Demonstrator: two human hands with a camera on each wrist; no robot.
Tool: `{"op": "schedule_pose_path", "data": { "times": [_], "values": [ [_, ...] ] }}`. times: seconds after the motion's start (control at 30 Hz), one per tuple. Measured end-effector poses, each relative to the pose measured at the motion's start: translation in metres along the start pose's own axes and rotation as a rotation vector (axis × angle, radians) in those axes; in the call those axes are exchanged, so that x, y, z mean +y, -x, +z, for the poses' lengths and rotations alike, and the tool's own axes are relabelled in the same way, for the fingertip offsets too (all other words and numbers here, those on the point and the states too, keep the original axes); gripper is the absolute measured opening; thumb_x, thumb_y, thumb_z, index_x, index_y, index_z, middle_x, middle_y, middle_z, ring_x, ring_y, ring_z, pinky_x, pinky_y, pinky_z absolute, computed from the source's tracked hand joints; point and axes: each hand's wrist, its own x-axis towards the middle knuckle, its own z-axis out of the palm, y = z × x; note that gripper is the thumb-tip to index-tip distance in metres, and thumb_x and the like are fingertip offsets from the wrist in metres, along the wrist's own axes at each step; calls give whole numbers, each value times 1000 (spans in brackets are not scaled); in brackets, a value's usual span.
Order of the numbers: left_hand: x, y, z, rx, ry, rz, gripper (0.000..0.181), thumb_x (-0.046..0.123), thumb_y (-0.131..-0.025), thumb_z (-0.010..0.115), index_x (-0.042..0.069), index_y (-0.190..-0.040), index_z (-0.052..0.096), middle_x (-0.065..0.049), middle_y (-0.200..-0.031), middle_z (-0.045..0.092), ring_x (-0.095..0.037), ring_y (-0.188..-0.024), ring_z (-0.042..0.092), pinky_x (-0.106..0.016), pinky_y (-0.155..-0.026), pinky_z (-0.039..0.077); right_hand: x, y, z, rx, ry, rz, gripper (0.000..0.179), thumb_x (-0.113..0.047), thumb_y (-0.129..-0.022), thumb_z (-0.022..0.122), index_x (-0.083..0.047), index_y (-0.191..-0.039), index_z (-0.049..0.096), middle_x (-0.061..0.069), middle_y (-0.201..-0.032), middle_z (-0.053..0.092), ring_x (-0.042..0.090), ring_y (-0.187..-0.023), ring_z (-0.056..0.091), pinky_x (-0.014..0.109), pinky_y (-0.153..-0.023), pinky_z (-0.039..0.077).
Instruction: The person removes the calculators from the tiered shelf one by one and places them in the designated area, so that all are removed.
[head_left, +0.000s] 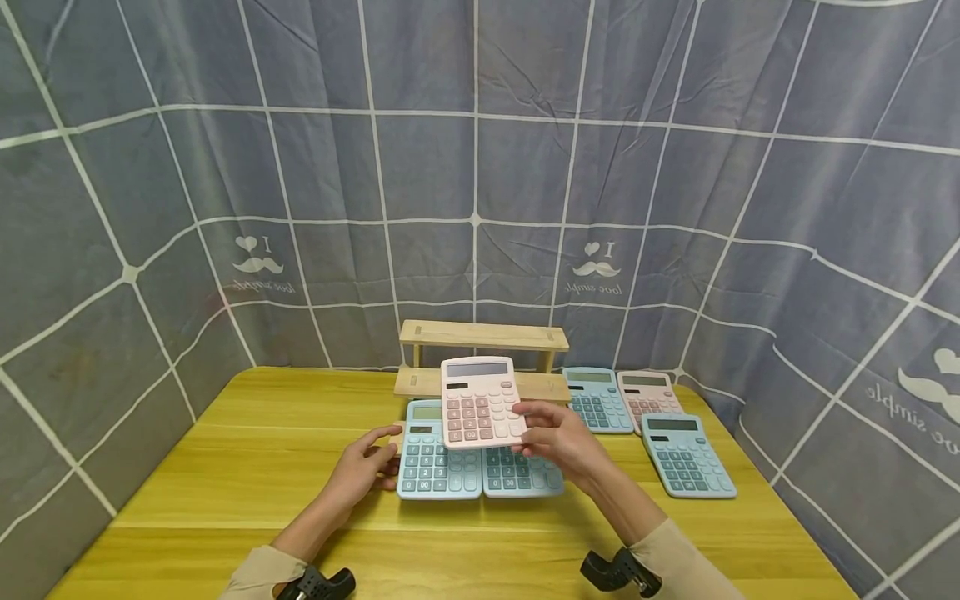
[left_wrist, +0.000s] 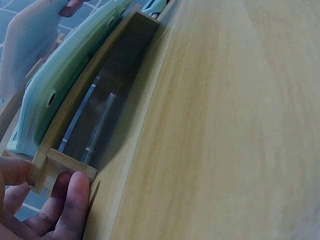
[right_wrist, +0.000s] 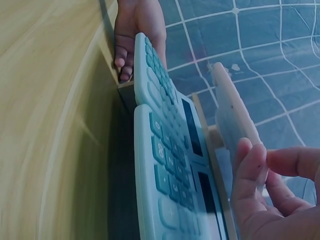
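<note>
Grey gridded curtain (head_left: 525,175) surrounded the yellow wooden table (head_left: 247,467) before you. You had six calculators in view, four blue and two pink. Your right hand (head_left: 561,437) pinched one pink calculator (head_left: 480,404) by its lower right edge, thumb and fingers closed on it. Just beneath those fingers, the wooden rack (head_left: 483,333) held two blue calculators (head_left: 438,479) side by side, the right one's top hidden by the pink. Your left hand (head_left: 360,471) curled its fingers round the rack's left end (its wrist view cut much of the hand off). Right of your right fingers lay two loose blue calculators (head_left: 693,467) and the second pink calculator (head_left: 647,390), its lower corner covered.
</note>
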Motion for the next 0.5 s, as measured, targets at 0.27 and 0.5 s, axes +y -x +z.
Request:
{"op": "schedule_pose_path", "data": {
  "times": [0.27, 0.5],
  "values": [
    [-1, -1, 0, -3, -10, -7, 40, 20, -105, 54, 11, -144, 54, -14, -100, 70, -23, -83, 64, -35, -66, 60, -2, 13, -17, 5, 38, -3, 52, 5, -88, 62, 9, -139, 50, 15, -111, 60, 24, -82, 72, 24, -70, 57],
    [0, -1, -1, -8, -2, -8, 40, 20, -105, 54, 11, -144, 54, -13, -99, 70, -23, -84, 64, -35, -66, 60, -4, 23, -31, 6, 66, 4, 52, 3, -90, 63, 8, -140, 48, 15, -112, 62, 23, -83, 72, 26, -72, 57]
  ]
}}
